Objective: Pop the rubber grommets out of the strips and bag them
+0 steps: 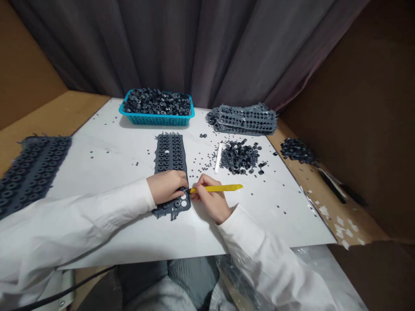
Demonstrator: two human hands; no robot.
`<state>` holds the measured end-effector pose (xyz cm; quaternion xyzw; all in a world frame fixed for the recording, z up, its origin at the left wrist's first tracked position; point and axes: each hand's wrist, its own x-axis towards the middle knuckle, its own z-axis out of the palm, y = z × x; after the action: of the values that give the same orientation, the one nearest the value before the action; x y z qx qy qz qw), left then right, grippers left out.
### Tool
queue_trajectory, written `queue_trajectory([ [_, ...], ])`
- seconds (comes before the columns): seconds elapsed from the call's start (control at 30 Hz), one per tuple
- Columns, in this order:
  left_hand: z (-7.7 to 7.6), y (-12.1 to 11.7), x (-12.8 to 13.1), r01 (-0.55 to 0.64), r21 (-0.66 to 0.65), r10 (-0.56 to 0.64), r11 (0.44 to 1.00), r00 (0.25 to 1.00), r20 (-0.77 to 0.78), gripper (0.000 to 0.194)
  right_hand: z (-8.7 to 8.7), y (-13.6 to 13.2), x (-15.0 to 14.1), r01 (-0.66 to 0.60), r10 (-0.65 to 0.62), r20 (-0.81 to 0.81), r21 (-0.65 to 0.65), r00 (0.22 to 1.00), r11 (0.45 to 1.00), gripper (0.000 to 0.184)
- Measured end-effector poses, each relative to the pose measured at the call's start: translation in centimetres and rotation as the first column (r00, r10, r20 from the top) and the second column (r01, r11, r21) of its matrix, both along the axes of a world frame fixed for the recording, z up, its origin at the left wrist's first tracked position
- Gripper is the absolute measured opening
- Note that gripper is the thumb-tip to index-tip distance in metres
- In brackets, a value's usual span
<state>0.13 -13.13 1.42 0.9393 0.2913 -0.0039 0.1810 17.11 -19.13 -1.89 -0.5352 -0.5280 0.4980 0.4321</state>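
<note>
A dark grey moulded rubber sheet [170, 151] lies lengthwise on the white board, with rows of rings in it. Near its lower end, several punched holes show the white board [97, 172] through them. My left hand [166, 186] grips the sheet's right edge, fingers curled over it. My right hand [209, 198] is shut on a flat yellow pry tool [216, 188], whose dark tip meets the sheet beside my left fingertips. The tip's exact contact is partly hidden by my fingers.
A blue plastic basket [157, 119] heaped with dark rubber rings stands at the back. To its right lie stacked punched sheets [244, 120]. A loose ring pile [239, 157] and a white stick [218, 157] sit nearby. Another rubber sheet [32, 172] lies left; small crumbs dot the board.
</note>
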Motion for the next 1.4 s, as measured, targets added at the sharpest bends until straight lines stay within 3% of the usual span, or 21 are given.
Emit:
queue_trajectory([
  [0.13,-0.1,-0.4,0.1,0.022,0.060,-0.022,0.998,1.000,-0.009,0.014,0.0,-0.1,-0.1,-0.013,0.010,0.068,0.046,0.998,0.999,0.016],
  [0.27,-0.6,-1.3,0.4,0.089,0.198,-0.070,0.976,0.992,-0.102,0.016,0.2,-0.1,-0.1,-0.046,0.030,0.157,0.099,0.987,0.994,0.019],
  [0.37,-1.1,-1.0,0.1,0.068,0.146,-0.065,0.987,0.998,-0.024,0.018,0.4,0.0,-0.1,-0.065,0.048,0.180,0.091,0.983,0.994,0.019],
  [0.43,-1.1,-0.1,-0.6,-0.080,-0.013,0.081,0.997,0.978,0.194,0.015,0.4,0.0,-0.1,-0.065,0.049,0.176,0.086,0.983,0.994,0.020],
  [0.5,-0.9,1.0,-1.4,-0.282,-0.175,0.329,0.943,0.864,0.381,0.017,0.3,0.1,0.0,-0.059,0.049,0.139,0.066,0.989,0.996,0.020],
  [0.57,-0.5,1.9,-2.0,-0.405,-0.255,0.478,0.878,0.770,0.424,0.023,0.1,0.2,0.0,-0.038,0.037,0.047,0.026,0.998,0.999,0.017],
  [0.6,-0.4,2.2,-2.3,-0.412,-0.265,0.488,0.872,0.774,0.404,0.025,0.1,0.3,0.0,-0.018,0.018,-0.008,0.008,1.000,1.000,0.016],
  [0.67,-0.3,2.3,-2.4,-0.322,-0.254,0.397,0.912,0.849,0.349,0.027,-0.1,0.5,0.1,0.020,-0.021,-0.087,-0.007,0.996,1.000,0.012],
  [0.73,-0.5,2.0,-2.3,-0.165,-0.207,0.225,0.965,0.921,0.319,0.027,-0.2,0.7,0.1,0.034,-0.033,-0.098,0.002,0.995,0.999,0.011],
  [0.8,-0.8,1.7,-1.9,-0.039,-0.124,0.073,0.992,0.956,0.286,0.027,-0.3,0.9,0.1,0.017,-0.016,-0.070,0.010,0.997,1.000,0.010],
  [0.87,-0.8,1.6,-1.6,0.013,-0.055,-0.001,0.998,0.977,0.212,0.025,-0.3,0.9,0.1,0.007,-0.007,-0.044,0.009,0.999,1.000,0.010],
  [1.17,0.3,1.2,0.1,0.067,0.140,-0.048,0.988,0.990,-0.135,0.011,-0.2,1.0,0.1,0.002,-0.001,-0.011,0.017,1.000,1.000,0.012],
  [1.4,-0.4,0.6,0.1,0.100,0.218,-0.062,0.971,0.983,-0.174,0.014,0.0,1.5,0.1,-0.042,0.041,0.033,0.009,0.999,0.999,0.013],
])
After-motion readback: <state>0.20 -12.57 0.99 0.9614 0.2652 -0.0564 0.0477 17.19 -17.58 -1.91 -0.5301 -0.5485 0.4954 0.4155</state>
